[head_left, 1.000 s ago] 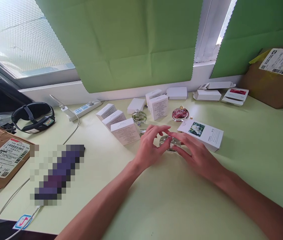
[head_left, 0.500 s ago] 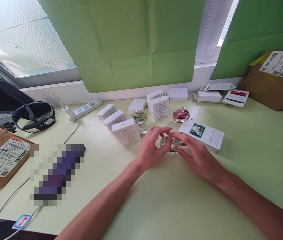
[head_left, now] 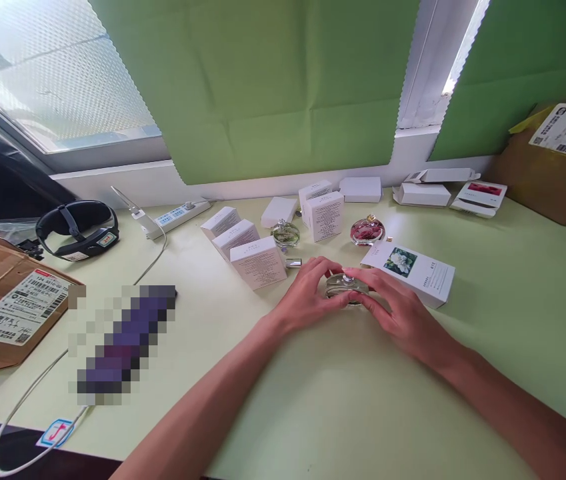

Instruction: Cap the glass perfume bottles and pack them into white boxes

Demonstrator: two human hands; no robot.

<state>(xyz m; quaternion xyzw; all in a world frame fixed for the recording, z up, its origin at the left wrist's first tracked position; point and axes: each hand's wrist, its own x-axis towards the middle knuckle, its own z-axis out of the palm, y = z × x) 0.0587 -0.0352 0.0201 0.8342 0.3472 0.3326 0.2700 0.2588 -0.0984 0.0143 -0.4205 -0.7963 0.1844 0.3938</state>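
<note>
A small round clear glass bottle [head_left: 345, 287] stands on the pale green table [head_left: 343, 400], gripped from both sides. My left hand [head_left: 307, 297] holds its left side and my right hand [head_left: 395, 310] holds its right side, with fingertips at its top. A white box with a flower picture [head_left: 415, 270] lies just right of my right hand. A row of three white boxes [head_left: 243, 243] stands to the left of my left hand. Behind them stand a greenish round bottle [head_left: 285, 233] and a red round bottle [head_left: 367, 230].
More white boxes [head_left: 363, 189] line the window sill edge. A cardboard parcel [head_left: 557, 167] stands far right and another cardboard parcel [head_left: 3, 313] far left. A black head strap [head_left: 77, 230], a power strip [head_left: 177, 215] and a white cable [head_left: 37, 393] lie at left.
Both hands have closed in lower around the clear bottle, fingers now flatter over it. The view has shifted slightly to the left.
</note>
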